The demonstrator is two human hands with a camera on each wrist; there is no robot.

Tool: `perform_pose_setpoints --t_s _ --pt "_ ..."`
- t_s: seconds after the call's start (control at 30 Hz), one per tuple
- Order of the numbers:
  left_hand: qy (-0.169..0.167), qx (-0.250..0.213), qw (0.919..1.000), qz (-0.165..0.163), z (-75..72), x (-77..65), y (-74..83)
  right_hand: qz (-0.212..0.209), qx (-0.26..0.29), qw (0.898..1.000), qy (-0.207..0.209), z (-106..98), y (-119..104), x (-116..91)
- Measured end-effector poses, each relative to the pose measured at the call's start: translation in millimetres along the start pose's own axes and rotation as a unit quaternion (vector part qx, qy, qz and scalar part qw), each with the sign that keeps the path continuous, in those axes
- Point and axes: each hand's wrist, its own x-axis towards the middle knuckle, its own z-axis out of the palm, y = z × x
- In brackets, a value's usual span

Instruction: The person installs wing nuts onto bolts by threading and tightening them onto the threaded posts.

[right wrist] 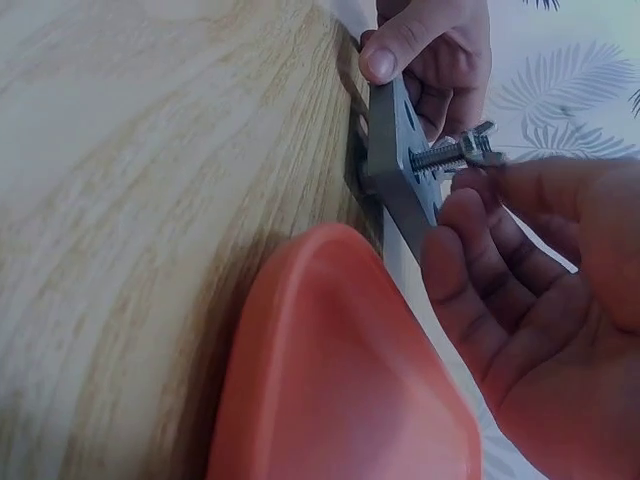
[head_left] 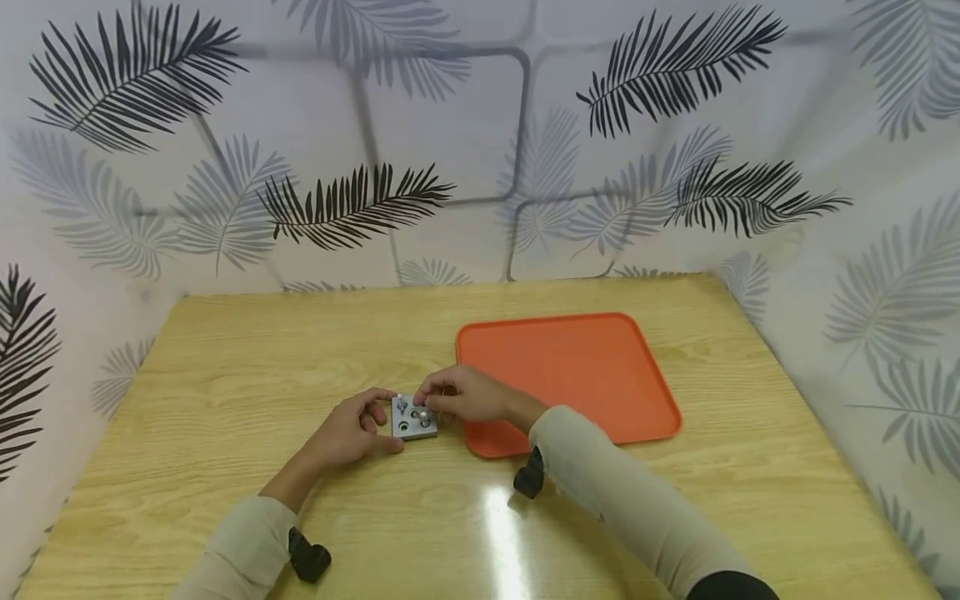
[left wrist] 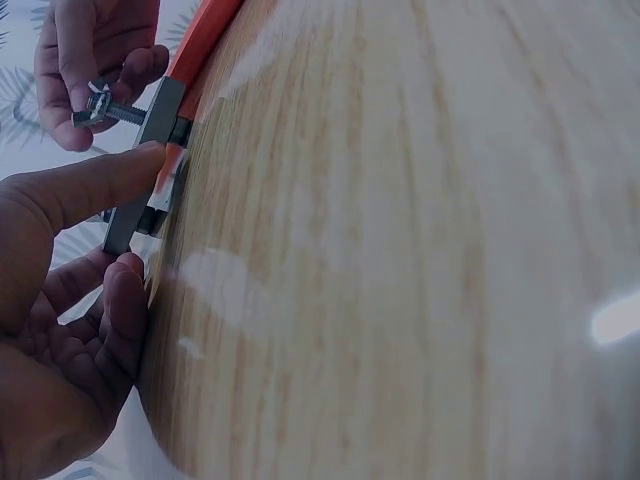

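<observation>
A small grey square metal plate (head_left: 414,427) with holes is held at its edges by my left hand (head_left: 351,429), thumb on the near side and fingers on the far side. Threaded bolts stand up through it; dark ends stick out beneath in the left wrist view. One bolt (right wrist: 436,158) carries a wing nut (right wrist: 478,146) at its upper end, which the thumb and fingertips of my right hand (head_left: 468,395) pinch. Another upright bolt (head_left: 402,403) rises near the plate's far left corner. A hole (head_left: 403,427) shows at the near left.
An orange tray (head_left: 555,375) lies right of the plate, partly under my right forearm. The wooden table (head_left: 247,358) extends around both hands. Behind it hangs a leaf-patterned cloth (head_left: 480,133). Black wrist mounts (head_left: 307,557) sit on both sleeves.
</observation>
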Motion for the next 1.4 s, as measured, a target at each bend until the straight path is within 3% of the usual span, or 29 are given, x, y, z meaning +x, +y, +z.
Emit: perform_pose_setpoints --t_s 0.3,0.57,0.87,1.1,1.4 --pt "-0.003 -0.01 0.9999 0.001 -0.5 -0.4 0.8 0.002 0.035 0.999 -0.039 -1.2 0.2 -2.1" --pt "-0.006 -0.012 0.9999 0.004 -0.7 -0.2 2.0 -0.011 0.009 1.0 -0.003 4.1 0.4 -1.7" --pt "0.0 -0.005 1.0 0.001 0.3 1.2 1.1 0.03 0.037 0.999 0.025 -1.5 0.0 -4.2" --pt "-0.001 -0.001 1.0 0.0 1.0 1.8 0.0 -0.006 0.032 0.999 -0.005 -3.8 -0.7 -5.8" --pt "0.002 -0.003 1.0 0.002 1.0 1.7 -0.3 -0.016 0.018 0.999 -0.038 -2.1 -2.6 -5.8"
